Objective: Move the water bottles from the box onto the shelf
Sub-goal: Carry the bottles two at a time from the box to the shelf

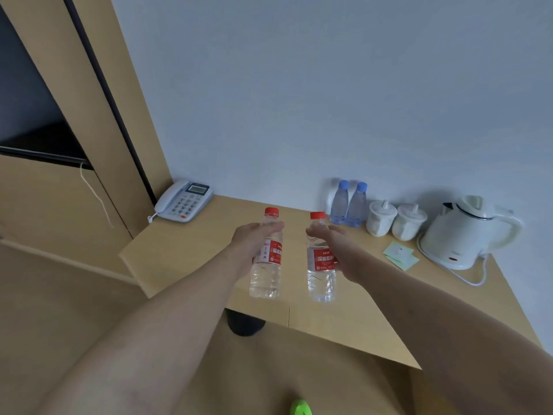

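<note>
I hold two clear water bottles with red caps and red labels upright above the wooden shelf. My left hand grips the left bottle around its upper body. The right bottle is gripped at its shoulder by my right hand. Both bottles hang over the shelf's front half, a little apart from each other. No box is in view.
At the back of the shelf stand two blue-capped bottles, two white lidded cups and a white kettle with its cord. A phone sits at the back left. Green paper slips lie near the kettle. A dark bin shows below.
</note>
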`<move>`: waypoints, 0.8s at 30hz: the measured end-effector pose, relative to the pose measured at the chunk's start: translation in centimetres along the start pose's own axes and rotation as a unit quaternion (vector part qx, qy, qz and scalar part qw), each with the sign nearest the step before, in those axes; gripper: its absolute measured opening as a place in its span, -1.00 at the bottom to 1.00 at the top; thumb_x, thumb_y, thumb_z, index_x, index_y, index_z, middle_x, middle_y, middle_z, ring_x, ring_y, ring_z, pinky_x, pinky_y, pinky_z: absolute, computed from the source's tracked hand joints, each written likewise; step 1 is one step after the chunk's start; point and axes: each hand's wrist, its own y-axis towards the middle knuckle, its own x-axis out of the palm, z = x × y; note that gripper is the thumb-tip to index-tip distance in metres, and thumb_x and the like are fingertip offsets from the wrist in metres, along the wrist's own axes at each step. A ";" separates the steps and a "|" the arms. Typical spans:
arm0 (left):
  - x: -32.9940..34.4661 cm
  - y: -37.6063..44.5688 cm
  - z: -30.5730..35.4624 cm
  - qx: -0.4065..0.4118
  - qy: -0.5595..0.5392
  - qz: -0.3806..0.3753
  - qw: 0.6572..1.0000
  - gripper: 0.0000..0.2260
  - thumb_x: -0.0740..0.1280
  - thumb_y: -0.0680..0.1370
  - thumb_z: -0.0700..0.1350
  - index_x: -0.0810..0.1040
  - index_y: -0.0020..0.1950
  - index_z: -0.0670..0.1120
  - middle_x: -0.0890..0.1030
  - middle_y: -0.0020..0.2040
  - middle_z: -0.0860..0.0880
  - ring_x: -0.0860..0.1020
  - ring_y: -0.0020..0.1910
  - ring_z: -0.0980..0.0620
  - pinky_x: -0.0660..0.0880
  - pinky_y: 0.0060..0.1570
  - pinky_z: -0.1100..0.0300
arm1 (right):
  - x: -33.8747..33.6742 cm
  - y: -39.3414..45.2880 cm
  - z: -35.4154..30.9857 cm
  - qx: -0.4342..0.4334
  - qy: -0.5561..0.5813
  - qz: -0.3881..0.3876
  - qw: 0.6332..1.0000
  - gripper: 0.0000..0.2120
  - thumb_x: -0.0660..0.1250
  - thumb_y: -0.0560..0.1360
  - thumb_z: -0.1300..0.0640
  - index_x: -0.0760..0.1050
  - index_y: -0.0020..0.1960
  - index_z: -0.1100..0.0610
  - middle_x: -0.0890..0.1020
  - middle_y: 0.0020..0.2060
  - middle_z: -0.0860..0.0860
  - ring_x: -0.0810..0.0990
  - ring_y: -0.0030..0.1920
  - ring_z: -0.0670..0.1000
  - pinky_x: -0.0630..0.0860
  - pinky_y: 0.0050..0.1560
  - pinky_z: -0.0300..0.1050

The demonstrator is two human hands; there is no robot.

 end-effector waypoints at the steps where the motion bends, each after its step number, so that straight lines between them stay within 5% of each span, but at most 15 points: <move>1: 0.1 1.7 0.7 0.004 0.009 0.004 1.000 -0.49 0.64 0.39 -0.04 0.61 0.26 -0.17 0.72 0.03 -0.23 0.71 -0.12 -0.20 0.66 -0.01 -0.12 | -0.2 1.8 -0.5 -0.003 -0.005 -0.006 1.000 -0.59 0.48 0.47 -0.05 0.52 0.25 0.06 0.68 0.06 0.14 0.71 -0.02 0.13 0.65 -0.12 0.00; 6: 1.3 9.8 4.1 0.025 0.069 0.003 0.997 -0.58 0.65 0.37 -0.06 0.65 0.16 -0.12 0.74 0.03 -0.18 0.72 -0.14 -0.11 0.65 -0.14 0.02 | -1.5 9.8 -3.7 0.002 -0.015 -0.006 1.000 -0.66 0.48 0.48 -0.13 0.55 0.13 0.03 0.74 -0.09 0.06 0.75 -0.18 0.02 0.61 -0.34 -0.13; 13: 4.1 18.2 5.8 0.007 0.089 -0.015 0.996 -0.70 0.55 0.49 -0.21 0.59 0.18 -0.14 0.70 0.12 -0.20 0.68 0.02 -0.14 0.58 0.09 -0.05 | -3.2 18.3 -4.9 -0.024 -0.123 0.059 0.990 -0.64 0.48 0.47 -0.10 0.56 0.06 0.17 0.66 -0.06 0.09 0.67 -0.04 0.07 0.61 0.04 0.05; 18: 5.0 23.4 6.2 0.006 0.112 -0.061 0.992 -0.56 0.53 0.49 -0.32 0.54 0.34 -0.21 0.63 0.17 -0.20 0.64 0.04 -0.13 0.56 -0.01 0.06 | -4.1 22.0 -5.1 -0.034 -0.227 0.113 0.967 -0.69 0.47 0.48 -0.09 0.61 -0.10 0.17 0.54 -0.35 0.00 0.52 -0.29 -0.07 0.41 -0.28 -0.19; 24: 5.4 29.1 6.6 0.015 0.205 -0.108 0.973 -0.55 0.55 0.47 -0.30 0.58 0.34 -0.14 0.63 0.24 -0.22 0.63 0.20 -0.23 0.54 0.29 -0.22 | -3.8 25.2 -6.1 -0.065 -0.286 0.163 0.942 -0.75 0.49 0.46 0.07 0.58 0.09 0.13 0.54 -0.27 -0.06 0.56 -0.14 0.03 0.56 -0.06 -0.01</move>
